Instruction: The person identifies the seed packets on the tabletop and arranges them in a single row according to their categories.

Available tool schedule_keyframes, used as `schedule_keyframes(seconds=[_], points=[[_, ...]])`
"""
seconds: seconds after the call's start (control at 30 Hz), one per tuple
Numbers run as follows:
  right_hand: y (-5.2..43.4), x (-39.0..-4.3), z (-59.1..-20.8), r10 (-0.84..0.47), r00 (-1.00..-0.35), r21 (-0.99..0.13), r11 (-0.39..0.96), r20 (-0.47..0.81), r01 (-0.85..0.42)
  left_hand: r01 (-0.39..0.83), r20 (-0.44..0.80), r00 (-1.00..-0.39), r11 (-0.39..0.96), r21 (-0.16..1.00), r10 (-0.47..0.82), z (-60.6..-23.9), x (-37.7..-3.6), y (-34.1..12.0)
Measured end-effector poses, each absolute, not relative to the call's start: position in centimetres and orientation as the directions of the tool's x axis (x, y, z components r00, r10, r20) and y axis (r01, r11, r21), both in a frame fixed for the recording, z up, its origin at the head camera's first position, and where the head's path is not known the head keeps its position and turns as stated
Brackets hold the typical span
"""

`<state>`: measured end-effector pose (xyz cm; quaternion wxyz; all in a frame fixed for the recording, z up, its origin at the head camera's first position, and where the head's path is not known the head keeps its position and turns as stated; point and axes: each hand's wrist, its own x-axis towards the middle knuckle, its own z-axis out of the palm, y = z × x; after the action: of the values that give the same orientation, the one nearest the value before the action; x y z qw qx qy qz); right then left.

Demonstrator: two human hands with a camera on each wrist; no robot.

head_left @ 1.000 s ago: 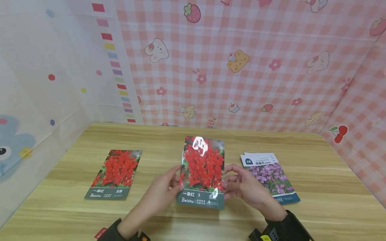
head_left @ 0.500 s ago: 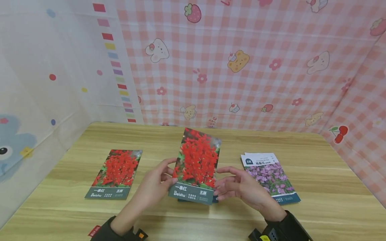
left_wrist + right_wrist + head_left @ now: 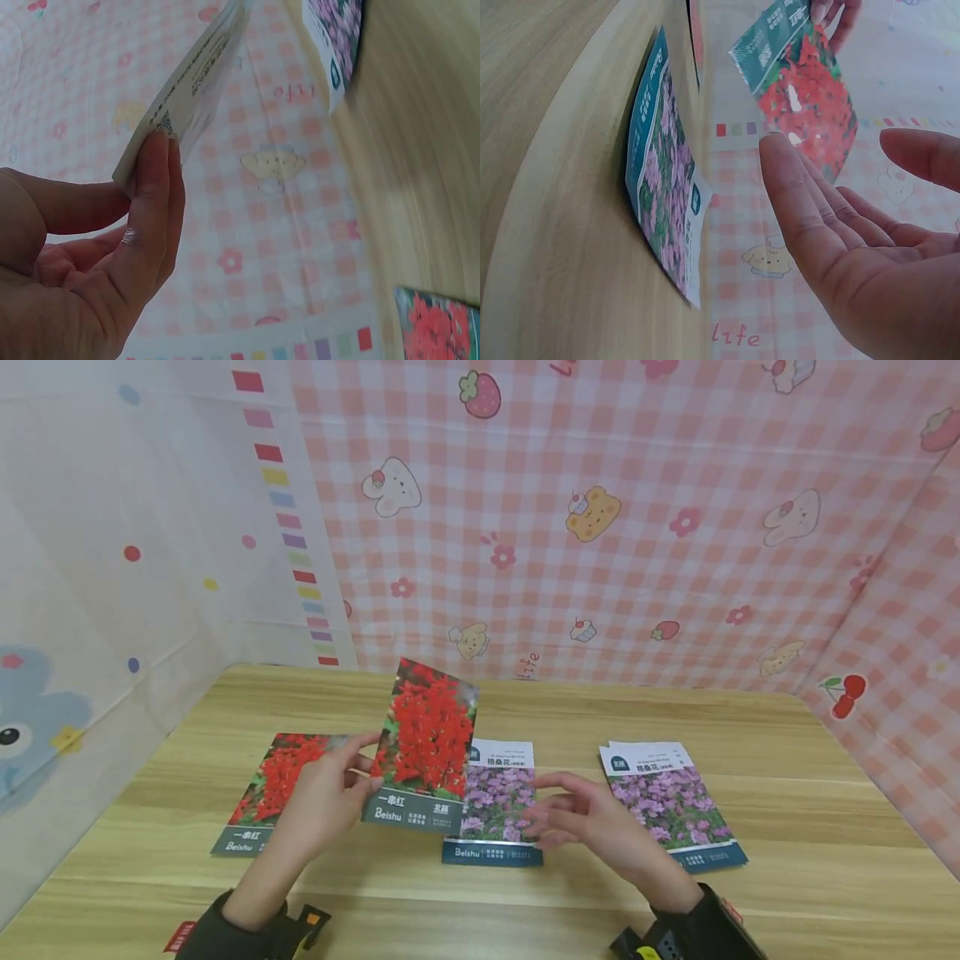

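- Light wooden table (image 3: 787,793), grain running left to right.
- Far left on it: a red-flower seed packet (image 3: 258,806), lying flat.
- Centre: a purple-flower seed packet (image 3: 495,806), flat.
- Right: another purple-flower packet (image 3: 675,802), seemingly a small stack, angled slightly.

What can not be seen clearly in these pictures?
- Head view: the small print on the held red-flower packet is too small to read.
- Head view: the left hand covers part of the red-flower packet on the table.
- Head view: the right hand is blurred.
- Left wrist view: the held packet shows only edge-on.
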<state>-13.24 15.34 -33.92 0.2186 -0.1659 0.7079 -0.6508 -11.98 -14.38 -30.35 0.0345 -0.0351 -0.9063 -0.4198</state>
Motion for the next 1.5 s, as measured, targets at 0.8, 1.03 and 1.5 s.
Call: schedule_keyframes(seconds=[0.8,1.03,1.5], points=[[10.8,-12.3,-33.5,-0.635,-0.772,-0.918,0.298,0.014,-0.261,0.062,-0.04,-0.994,0.834,0.548,0.101,-31.9,-13.6,-18.0],[10.1,-12.2,-34.0,-0.657,-0.753,-0.919,0.288,0.016,-0.27,0.028,-0.119,-0.988,0.866,0.499,0.1,-32.8,-14.0,-18.2],[8.6,-11.9,-34.2,-0.688,-0.726,-0.878,0.344,0.005,-0.332,0.031,-0.189,-0.975,0.911,0.412,0.118,-33.9,-14.0,-18.2]])
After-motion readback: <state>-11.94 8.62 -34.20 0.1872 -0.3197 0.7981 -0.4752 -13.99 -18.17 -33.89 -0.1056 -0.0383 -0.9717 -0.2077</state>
